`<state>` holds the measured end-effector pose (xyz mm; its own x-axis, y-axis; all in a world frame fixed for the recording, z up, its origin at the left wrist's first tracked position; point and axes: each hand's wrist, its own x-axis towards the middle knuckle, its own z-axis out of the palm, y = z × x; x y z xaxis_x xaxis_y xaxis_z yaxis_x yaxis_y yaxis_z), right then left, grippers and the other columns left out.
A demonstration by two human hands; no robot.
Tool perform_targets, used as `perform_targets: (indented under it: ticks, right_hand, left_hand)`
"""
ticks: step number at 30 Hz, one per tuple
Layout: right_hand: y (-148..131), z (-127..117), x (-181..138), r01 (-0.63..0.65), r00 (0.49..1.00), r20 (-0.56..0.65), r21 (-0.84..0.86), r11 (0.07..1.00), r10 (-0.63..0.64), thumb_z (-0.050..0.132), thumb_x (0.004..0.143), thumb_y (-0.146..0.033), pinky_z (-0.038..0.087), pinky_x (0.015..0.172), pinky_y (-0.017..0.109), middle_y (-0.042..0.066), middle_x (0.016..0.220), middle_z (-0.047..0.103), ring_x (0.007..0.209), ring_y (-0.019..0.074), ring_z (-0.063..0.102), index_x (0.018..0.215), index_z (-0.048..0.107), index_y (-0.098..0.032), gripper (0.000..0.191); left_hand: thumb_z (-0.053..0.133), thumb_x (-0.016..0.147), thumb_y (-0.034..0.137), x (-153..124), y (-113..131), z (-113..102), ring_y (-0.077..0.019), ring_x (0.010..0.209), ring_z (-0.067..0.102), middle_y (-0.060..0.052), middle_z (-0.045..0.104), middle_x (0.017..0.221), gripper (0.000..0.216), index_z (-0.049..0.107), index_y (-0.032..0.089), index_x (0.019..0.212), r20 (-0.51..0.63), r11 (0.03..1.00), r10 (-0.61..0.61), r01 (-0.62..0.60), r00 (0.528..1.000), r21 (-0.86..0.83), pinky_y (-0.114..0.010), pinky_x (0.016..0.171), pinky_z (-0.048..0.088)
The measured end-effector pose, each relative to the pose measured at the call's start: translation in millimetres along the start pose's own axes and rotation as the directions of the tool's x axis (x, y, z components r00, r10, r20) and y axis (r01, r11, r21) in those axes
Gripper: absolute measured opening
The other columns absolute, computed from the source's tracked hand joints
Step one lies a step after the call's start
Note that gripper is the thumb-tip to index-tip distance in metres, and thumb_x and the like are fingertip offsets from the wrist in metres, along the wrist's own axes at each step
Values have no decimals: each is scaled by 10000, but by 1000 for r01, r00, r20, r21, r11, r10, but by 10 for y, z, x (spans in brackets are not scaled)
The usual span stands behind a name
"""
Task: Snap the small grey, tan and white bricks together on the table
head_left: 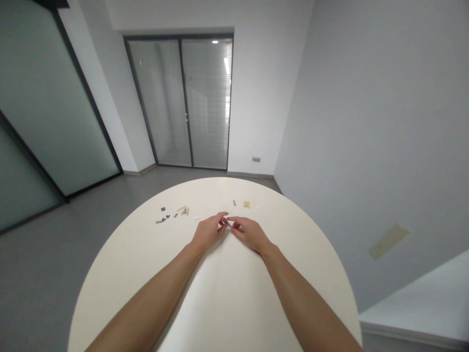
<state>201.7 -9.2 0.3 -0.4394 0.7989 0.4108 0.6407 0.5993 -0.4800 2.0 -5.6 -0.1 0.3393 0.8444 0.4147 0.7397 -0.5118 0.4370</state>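
Observation:
Over the middle of the round table, my left hand [210,231] and my right hand [250,231] meet almost fingertip to fingertip. Between them is a small, thin grey piece [229,224], pinched by the fingers of both hands. It looks like a toy building brick part, but most of it is covered and its exact shape cannot be made out. Just beyond the right hand lie a small grey strip [234,203] and a yellow square piece [246,205]. A pale, whitish piece [197,218] lies to the left of my left hand.
Yellow strips [182,208] lie with grey bits at the table's back left. Farther left are several dark pieces [163,209]. The white table [227,303] has a curved far edge. A wall stands to the right; glass doors [183,102] are beyond the table.

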Motion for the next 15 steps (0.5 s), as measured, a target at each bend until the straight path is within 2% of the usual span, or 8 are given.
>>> perform_targets:
  ticks: [5,15]
  right_hand:
    - [-3,-7,-1,21,1000,-1,-25,999,-21,589,878,-187,459,825,278,16,970,706,861,158,630,1208,640,-278,346]
    - [-30,-24,0,18,1000,-14,-6,1000,-18,590,877,-186,464,814,273,10,950,708,847,154,635,1204,634,-284,344]
  left_hand:
    - [534,903,257,-5,19,-3,-144,859,680,29,727,1017,431,459,281,1327,0,999,-25,25,1000,-45,-260,758,496]
    - [520,908,295,-8,45,-18,-145,785,684,14,726,1025,405,464,281,1309,14,991,-70,71,997,-114,-271,739,504]
